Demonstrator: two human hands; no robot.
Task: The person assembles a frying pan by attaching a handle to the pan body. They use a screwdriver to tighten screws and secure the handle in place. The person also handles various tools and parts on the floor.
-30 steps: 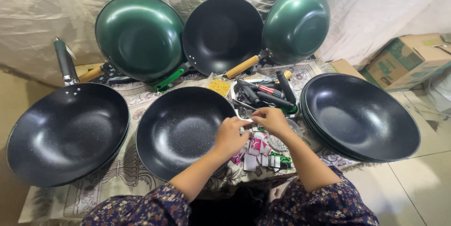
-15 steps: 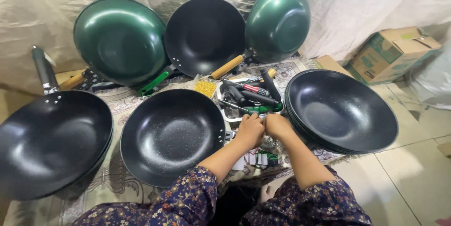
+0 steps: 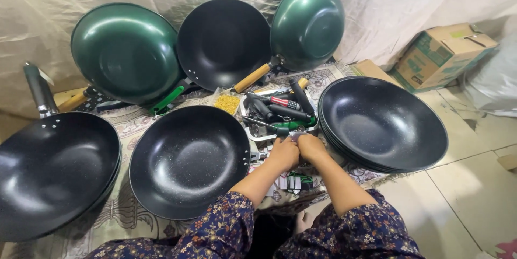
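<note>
Both hands, our left hand [image 3: 284, 154] and right hand [image 3: 311, 147], were pressed together over a small silvery part [image 3: 295, 136], pinched between the fingertips beside the tray of handles [image 3: 277, 112]. We judged that a firm, steady pinch close to the black wok [image 3: 189, 160] suited this fitting step best.
</note>
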